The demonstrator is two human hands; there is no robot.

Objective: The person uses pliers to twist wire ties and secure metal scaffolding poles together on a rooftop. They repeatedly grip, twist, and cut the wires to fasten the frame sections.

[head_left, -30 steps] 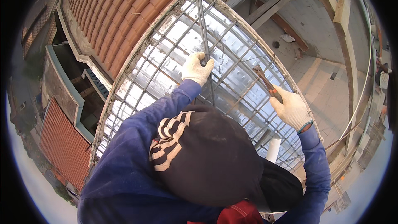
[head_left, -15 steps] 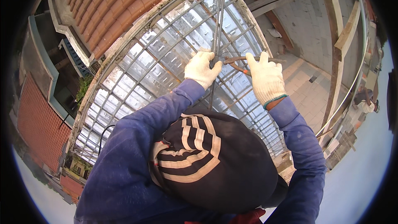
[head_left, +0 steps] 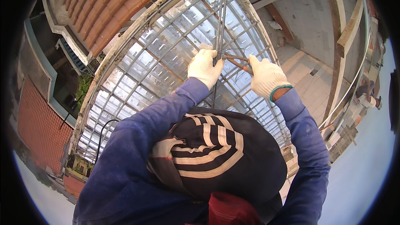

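Note:
My right hand (head_left: 268, 77), in a white knitted glove, is closed around a pair of pincers (head_left: 236, 63) with orange on the handle. Their jaws point left and meet the upright steel bars (head_left: 220, 25) at a crossing of the rebar mesh (head_left: 162, 54). Close by on the left, my left hand (head_left: 204, 67), gloved alike, is curled at the same bars, its thumb and forefinger either side of a bar. A thin wire (head_left: 239, 51) loops above the pincers. The tip of the jaws is partly hidden by my left thumb.
Shiny metal sheeting (head_left: 166, 41) lies beneath the mesh. An orange tiled roof (head_left: 108, 4) borders it at upper left. To the right are a lower paved floor (head_left: 308, 73) and wooden beams (head_left: 337, 50). A person (head_left: 368, 96) is far off at the right.
The pincers' spread handles have come closer together as my right hand closed round them. The jaws have shifted slightly left, up to the bars. My left hand has barely moved.

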